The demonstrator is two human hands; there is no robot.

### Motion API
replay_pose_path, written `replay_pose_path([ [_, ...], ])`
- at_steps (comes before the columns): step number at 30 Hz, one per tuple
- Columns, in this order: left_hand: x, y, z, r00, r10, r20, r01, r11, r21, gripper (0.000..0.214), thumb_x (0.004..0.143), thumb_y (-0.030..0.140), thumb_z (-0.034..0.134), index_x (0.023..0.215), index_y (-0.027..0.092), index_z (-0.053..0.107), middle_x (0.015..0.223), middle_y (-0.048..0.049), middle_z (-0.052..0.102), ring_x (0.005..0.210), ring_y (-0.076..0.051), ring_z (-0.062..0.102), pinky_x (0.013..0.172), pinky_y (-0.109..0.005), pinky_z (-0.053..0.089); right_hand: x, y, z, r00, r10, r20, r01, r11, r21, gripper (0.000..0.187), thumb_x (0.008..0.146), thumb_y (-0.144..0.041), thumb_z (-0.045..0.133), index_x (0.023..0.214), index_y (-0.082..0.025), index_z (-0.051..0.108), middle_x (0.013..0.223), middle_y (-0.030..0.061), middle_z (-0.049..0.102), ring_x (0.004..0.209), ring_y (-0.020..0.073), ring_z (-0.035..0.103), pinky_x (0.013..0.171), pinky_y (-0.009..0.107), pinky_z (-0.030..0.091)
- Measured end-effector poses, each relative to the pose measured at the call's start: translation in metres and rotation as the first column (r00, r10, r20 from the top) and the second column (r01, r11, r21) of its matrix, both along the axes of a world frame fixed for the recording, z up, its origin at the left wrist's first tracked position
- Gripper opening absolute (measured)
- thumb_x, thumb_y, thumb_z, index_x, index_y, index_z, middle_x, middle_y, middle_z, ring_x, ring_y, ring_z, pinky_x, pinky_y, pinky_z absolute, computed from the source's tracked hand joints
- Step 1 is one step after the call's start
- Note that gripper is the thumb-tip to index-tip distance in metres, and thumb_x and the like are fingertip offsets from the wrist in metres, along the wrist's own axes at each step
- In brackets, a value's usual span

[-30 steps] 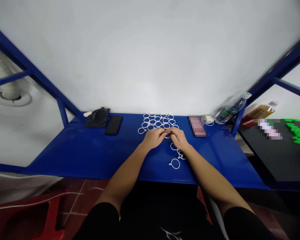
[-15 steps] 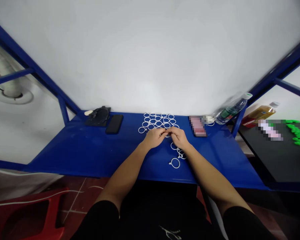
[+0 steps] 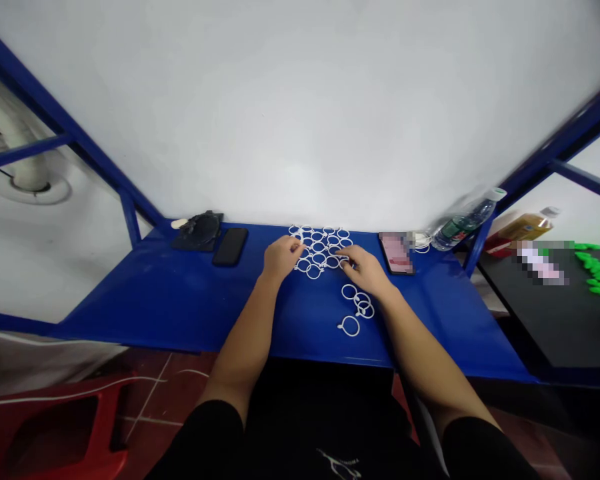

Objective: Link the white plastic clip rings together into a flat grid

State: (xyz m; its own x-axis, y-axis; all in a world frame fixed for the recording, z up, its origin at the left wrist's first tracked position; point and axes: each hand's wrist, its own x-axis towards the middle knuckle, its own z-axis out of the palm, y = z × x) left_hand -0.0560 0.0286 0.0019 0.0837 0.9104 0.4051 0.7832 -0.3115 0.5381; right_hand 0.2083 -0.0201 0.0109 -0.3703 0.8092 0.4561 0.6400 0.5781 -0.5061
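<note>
A mat of linked white plastic rings [image 3: 321,248] lies on the blue table [image 3: 180,300] near the wall. My left hand [image 3: 279,257] pinches the mat's left edge, fingers curled. My right hand [image 3: 364,269] grips the mat's right edge with closed fingers. Several loose white rings [image 3: 357,301] lie just below my right hand, and one more loose ring [image 3: 349,326] sits nearer the table's front edge.
A black phone [image 3: 230,246] and a dark pouch [image 3: 198,230] lie at the back left. A second phone [image 3: 396,253], a coiled white cable [image 3: 421,240] and a water bottle [image 3: 464,221] are at the back right. A red stool [image 3: 55,433] stands lower left.
My hands were pinched together over one ring at the mat's near edge. They have moved apart, the left hand to the mat's left side and the right to its right side.
</note>
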Motion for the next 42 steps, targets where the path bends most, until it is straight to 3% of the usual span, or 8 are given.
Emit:
replay_pose_path([
  [5, -0.035, 0.021, -0.011, 0.955, 0.272, -0.120, -0.293, 0.931, -0.220, 0.017, 0.093, 0.037, 0.069, 0.098, 0.023, 0.077, 0.103, -0.0073, 0.077, 0.098, -0.025, 0.068, 0.082, -0.032, 0.047, 0.013, -0.002, 0.013, 0.980, 0.104, 0.170, -0.072, 0.980, -0.186, 0.022, 0.088, -0.015, 0.063, 0.103, -0.022, 0.077, 0.103, 0.0053, 0.077, 0.090, 0.0200, 0.070, 0.082, 0.032, 0.053],
  [9, -0.038, 0.026, -0.016, 0.964, 0.219, -0.147, -0.261, 0.879, -0.400, 0.032, 0.092, 0.050, 0.068, 0.104, 0.023, 0.080, 0.109, -0.0099, 0.079, 0.104, -0.028, 0.069, 0.084, -0.033, 0.048, 0.016, -0.002, 0.009, 0.952, 0.185, 0.243, -0.090, 0.931, -0.354, 0.018, 0.083, -0.021, 0.076, 0.101, -0.024, 0.079, 0.098, 0.0025, 0.077, 0.086, 0.0187, 0.069, 0.078, 0.029, 0.050],
  [13, -0.020, 0.019, -0.011, 0.978, 0.207, -0.035, -0.208, 0.933, -0.294, 0.029, 0.095, 0.046, 0.065, 0.105, 0.023, 0.080, 0.106, -0.0086, 0.079, 0.101, -0.025, 0.069, 0.085, -0.032, 0.049, 0.011, -0.001, 0.003, 0.916, 0.229, 0.329, -0.057, 0.887, -0.458, 0.013, 0.083, -0.018, 0.076, 0.095, -0.023, 0.079, 0.098, 0.0027, 0.076, 0.085, 0.0177, 0.068, 0.076, 0.026, 0.047],
  [17, 0.011, -0.001, -0.007, 0.998, -0.043, 0.055, 0.049, 0.994, -0.093, 0.024, 0.097, 0.040, 0.064, 0.102, 0.023, 0.080, 0.099, -0.0065, 0.078, 0.093, -0.022, 0.070, 0.084, -0.031, 0.050, 0.004, -0.002, 0.003, 0.914, 0.167, 0.369, -0.011, 0.921, -0.389, 0.017, 0.092, -0.011, 0.060, 0.092, -0.020, 0.075, 0.094, 0.0041, 0.075, 0.083, 0.0165, 0.066, 0.074, 0.025, 0.043],
  [21, 0.037, -0.022, -0.008, 0.928, -0.372, 0.015, 0.372, 0.927, -0.040, 0.018, 0.097, 0.032, 0.064, 0.103, 0.025, 0.079, 0.099, -0.0026, 0.077, 0.092, -0.018, 0.070, 0.084, -0.030, 0.051, 0.007, -0.002, 0.003, 0.928, 0.155, 0.338, -0.006, 0.915, -0.404, 0.011, 0.090, -0.019, 0.070, 0.099, -0.022, 0.074, 0.096, 0.0026, 0.075, 0.084, 0.0169, 0.066, 0.075, 0.025, 0.043],
  [26, 0.053, -0.037, -0.012, 0.841, -0.538, -0.050, 0.534, 0.842, -0.080, 0.017, 0.092, 0.026, 0.066, 0.104, 0.025, 0.079, 0.099, -0.0015, 0.076, 0.086, -0.016, 0.070, 0.078, -0.029, 0.052, 0.009, 0.001, -0.004, 0.893, 0.165, 0.418, 0.011, 0.922, -0.387, 0.011, 0.088, -0.016, 0.069, 0.093, -0.022, 0.076, 0.098, 0.0042, 0.076, 0.085, 0.0179, 0.067, 0.072, 0.025, 0.041],
  [35, 0.053, -0.039, -0.008, 0.865, -0.501, 0.018, 0.501, 0.864, -0.051, 0.030, 0.092, 0.028, 0.068, 0.122, 0.025, 0.072, 0.104, -0.0026, 0.076, 0.090, -0.019, 0.071, 0.082, -0.031, 0.054, 0.002, -0.003, 0.006, 0.956, -0.215, 0.198, 0.256, 0.944, -0.209, 0.014, 0.091, -0.022, 0.060, 0.100, -0.023, 0.070, 0.084, 0.0018, 0.076, 0.070, 0.0170, 0.065, 0.064, 0.025, 0.039],
  [42, 0.058, -0.032, -0.018, 0.806, -0.397, 0.439, 0.465, 0.884, -0.054, 0.027, 0.095, 0.034, 0.063, 0.117, 0.022, 0.073, 0.088, -0.0016, 0.076, 0.061, -0.011, 0.063, 0.063, -0.025, 0.050, -0.009, -0.001, -0.011, 0.954, -0.295, -0.043, 0.289, 0.951, -0.108, 0.027, 0.092, -0.027, 0.057, 0.113, -0.021, 0.072, 0.084, 0.0030, 0.077, 0.067, 0.0175, 0.066, 0.065, 0.027, 0.046],
])
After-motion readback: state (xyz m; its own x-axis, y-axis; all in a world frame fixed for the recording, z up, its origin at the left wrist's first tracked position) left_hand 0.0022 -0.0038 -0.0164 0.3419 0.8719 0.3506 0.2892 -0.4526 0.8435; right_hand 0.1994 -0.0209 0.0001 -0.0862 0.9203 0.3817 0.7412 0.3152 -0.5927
